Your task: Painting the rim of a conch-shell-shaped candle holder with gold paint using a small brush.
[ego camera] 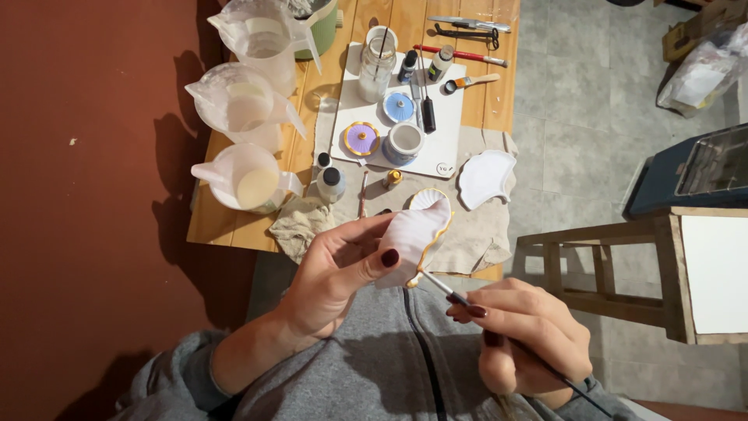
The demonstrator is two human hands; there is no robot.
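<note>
Head view, looking down over a grey zipped top at a wooden worktop (pixel 234 226) against a dark red wall; the left hand (pixel 335 269) is clamped on a white shell-shaped dish (pixel 413 234), thumb pressed on its ribbed face and fingers behind, tilted so its gold-painted rim faces the other hand; the dish is held in the air just off the worktop's near edge, above the lap, probably so the edge can be turned toward the brush. The right hand (pixel 522 331) is closed in a pencil grip around a thin paintbrush (pixel 452 292), whose tip touches the dish's lower rim; the long handle runs back past the wrist.

On the worktop a beige cloth (pixel 483 226) covers the near right corner, likely to catch drips; a second white shell dish (pixel 487 178) lies on it, and another with a gold rim (pixel 427 196) shows just behind the held one. A white tray (pixel 448 152) in the middle carries a glass jar with brushes (pixel 376 66), a purple lid (pixel 361 139), a blue lid (pixel 399 107), an open paint pot (pixel 404 142) and small bottles, all within easy reach. Three plastic measuring jugs (pixel 245 175) line the left edge; tools lie along the far edge. A wooden stool (pixel 615 269) stands on the tiled floor to the right.
</note>
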